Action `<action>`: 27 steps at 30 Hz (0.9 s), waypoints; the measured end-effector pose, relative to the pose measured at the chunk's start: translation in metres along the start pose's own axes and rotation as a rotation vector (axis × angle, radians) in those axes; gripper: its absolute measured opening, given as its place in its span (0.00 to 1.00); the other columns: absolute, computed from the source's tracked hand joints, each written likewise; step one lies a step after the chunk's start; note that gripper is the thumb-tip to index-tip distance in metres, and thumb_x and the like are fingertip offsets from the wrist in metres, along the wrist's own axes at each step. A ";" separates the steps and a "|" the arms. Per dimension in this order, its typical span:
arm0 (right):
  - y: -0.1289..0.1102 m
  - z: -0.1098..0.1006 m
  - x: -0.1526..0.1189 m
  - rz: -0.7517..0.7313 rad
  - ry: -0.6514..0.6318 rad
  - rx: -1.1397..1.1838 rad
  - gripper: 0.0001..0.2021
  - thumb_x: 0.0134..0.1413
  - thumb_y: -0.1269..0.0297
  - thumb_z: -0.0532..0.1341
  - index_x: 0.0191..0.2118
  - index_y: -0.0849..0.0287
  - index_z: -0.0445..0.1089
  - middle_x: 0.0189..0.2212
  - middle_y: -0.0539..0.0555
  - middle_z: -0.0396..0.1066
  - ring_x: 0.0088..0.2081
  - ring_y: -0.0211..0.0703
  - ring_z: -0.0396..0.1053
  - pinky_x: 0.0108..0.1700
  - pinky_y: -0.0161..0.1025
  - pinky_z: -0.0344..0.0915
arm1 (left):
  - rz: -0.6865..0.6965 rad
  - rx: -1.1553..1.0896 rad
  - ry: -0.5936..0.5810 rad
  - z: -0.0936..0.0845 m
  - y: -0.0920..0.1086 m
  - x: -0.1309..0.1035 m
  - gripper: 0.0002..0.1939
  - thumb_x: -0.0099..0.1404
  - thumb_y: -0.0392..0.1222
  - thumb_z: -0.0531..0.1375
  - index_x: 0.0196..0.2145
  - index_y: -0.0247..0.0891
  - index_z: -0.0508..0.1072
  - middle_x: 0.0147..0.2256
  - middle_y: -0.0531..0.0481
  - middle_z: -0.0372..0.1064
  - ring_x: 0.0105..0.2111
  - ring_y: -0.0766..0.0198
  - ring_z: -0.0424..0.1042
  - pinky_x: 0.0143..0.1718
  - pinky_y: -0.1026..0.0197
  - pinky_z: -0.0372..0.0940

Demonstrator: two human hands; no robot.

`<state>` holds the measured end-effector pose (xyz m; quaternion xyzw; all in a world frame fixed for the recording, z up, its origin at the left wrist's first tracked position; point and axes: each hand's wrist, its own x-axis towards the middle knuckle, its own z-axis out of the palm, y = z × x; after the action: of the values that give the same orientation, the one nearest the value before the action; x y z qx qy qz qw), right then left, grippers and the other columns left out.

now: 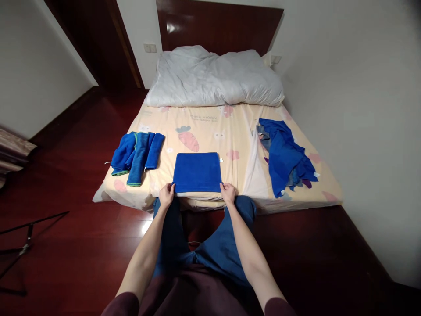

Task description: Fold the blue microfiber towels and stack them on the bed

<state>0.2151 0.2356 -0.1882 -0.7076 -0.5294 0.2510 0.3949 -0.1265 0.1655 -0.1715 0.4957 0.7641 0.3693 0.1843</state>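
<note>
A blue towel [197,171] lies flat on the bed in front of me, its near edge turned over in a narrow strip. My left hand [167,195] pinches the near left corner, and my right hand [228,193] pinches the near right corner. A small white tag sticks out at the towel's right side. To the left rest several rolled blue towels [140,158], some with green edging. On the right is a loose, crumpled pile of blue cloths [284,153], with grey and purple pieces partly hidden beneath.
The bed [210,127] has a pale sheet printed with carrots. A bunched white quilt [215,77] lies against the dark headboard [220,24]. Black metal legs [28,237] stand on the red floor at left; a wall runs along the right.
</note>
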 end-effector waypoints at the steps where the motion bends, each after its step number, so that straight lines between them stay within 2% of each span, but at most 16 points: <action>1: -0.002 0.000 0.001 0.020 0.001 -0.018 0.16 0.52 0.47 0.64 0.26 0.55 0.74 0.23 0.58 0.78 0.27 0.49 0.74 0.31 0.38 0.64 | -0.003 0.036 -0.013 0.000 0.001 0.002 0.18 0.70 0.58 0.54 0.39 0.42 0.75 0.33 0.44 0.78 0.35 0.51 0.77 0.36 0.57 0.65; 6: -0.021 -0.003 0.008 0.117 -0.044 -0.147 0.11 0.50 0.56 0.67 0.22 0.53 0.73 0.21 0.56 0.76 0.27 0.49 0.73 0.31 0.40 0.63 | 0.005 0.166 -0.096 -0.004 0.011 0.014 0.13 0.71 0.52 0.56 0.38 0.42 0.72 0.35 0.41 0.77 0.37 0.49 0.77 0.38 0.56 0.65; 8: -0.031 -0.007 0.012 0.145 -0.057 -0.151 0.11 0.48 0.58 0.69 0.21 0.54 0.72 0.19 0.56 0.74 0.27 0.50 0.73 0.32 0.41 0.64 | 0.017 0.201 -0.127 -0.007 0.018 0.018 0.11 0.72 0.50 0.55 0.41 0.40 0.72 0.37 0.39 0.77 0.38 0.48 0.77 0.39 0.54 0.66; 10: -0.039 -0.015 0.014 0.122 -0.045 -0.128 0.07 0.48 0.60 0.70 0.25 0.55 0.75 0.22 0.57 0.75 0.29 0.51 0.74 0.34 0.41 0.66 | 0.055 0.245 -0.123 -0.013 0.026 0.017 0.15 0.73 0.50 0.54 0.48 0.38 0.71 0.43 0.34 0.76 0.42 0.46 0.76 0.42 0.51 0.67; 12: -0.043 -0.029 0.009 -0.026 -0.001 -0.097 0.06 0.53 0.62 0.66 0.36 0.58 0.78 0.32 0.60 0.79 0.35 0.51 0.76 0.40 0.43 0.70 | 0.184 0.298 -0.068 -0.021 0.030 0.009 0.20 0.74 0.52 0.52 0.55 0.35 0.68 0.52 0.29 0.71 0.51 0.44 0.73 0.49 0.46 0.67; 14: -0.041 -0.048 -0.007 -0.264 0.033 -0.073 0.14 0.61 0.64 0.59 0.48 0.59 0.76 0.45 0.62 0.78 0.45 0.52 0.76 0.49 0.47 0.72 | 0.395 0.336 -0.035 -0.031 0.029 -0.005 0.24 0.75 0.52 0.51 0.60 0.35 0.65 0.60 0.30 0.65 0.59 0.43 0.67 0.57 0.42 0.64; 16: -0.033 -0.068 -0.029 -0.480 -0.013 -0.091 0.18 0.66 0.65 0.53 0.57 0.59 0.72 0.55 0.62 0.74 0.55 0.52 0.73 0.59 0.51 0.69 | 0.605 0.353 -0.105 -0.039 0.022 -0.024 0.25 0.76 0.49 0.49 0.64 0.36 0.63 0.65 0.34 0.60 0.65 0.45 0.61 0.63 0.42 0.60; 19: -0.018 -0.088 -0.060 -0.719 -0.216 -0.198 0.22 0.69 0.68 0.49 0.64 0.58 0.66 0.64 0.59 0.67 0.65 0.50 0.64 0.68 0.52 0.61 | 0.794 0.385 -0.266 -0.043 0.011 -0.048 0.26 0.76 0.44 0.48 0.68 0.37 0.59 0.69 0.39 0.54 0.70 0.50 0.53 0.68 0.45 0.55; 22: -0.014 -0.087 -0.066 -0.844 -0.328 -0.306 0.27 0.68 0.73 0.47 0.70 0.59 0.58 0.70 0.57 0.57 0.71 0.48 0.54 0.73 0.53 0.54 | 0.817 0.420 -0.300 -0.035 0.012 -0.054 0.29 0.75 0.42 0.47 0.71 0.36 0.54 0.71 0.40 0.49 0.72 0.51 0.47 0.71 0.43 0.51; 27: -0.021 -0.054 -0.041 -0.910 -0.399 -0.429 0.33 0.64 0.79 0.46 0.73 0.62 0.50 0.72 0.58 0.51 0.73 0.49 0.47 0.73 0.57 0.51 | 0.777 0.438 -0.294 -0.019 0.024 -0.028 0.31 0.73 0.38 0.46 0.72 0.32 0.51 0.71 0.39 0.47 0.73 0.52 0.43 0.72 0.42 0.47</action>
<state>0.2327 0.1837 -0.1431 -0.4101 -0.8865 0.0706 0.2023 -0.1114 0.1387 -0.1435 0.8193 0.5478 0.1667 0.0298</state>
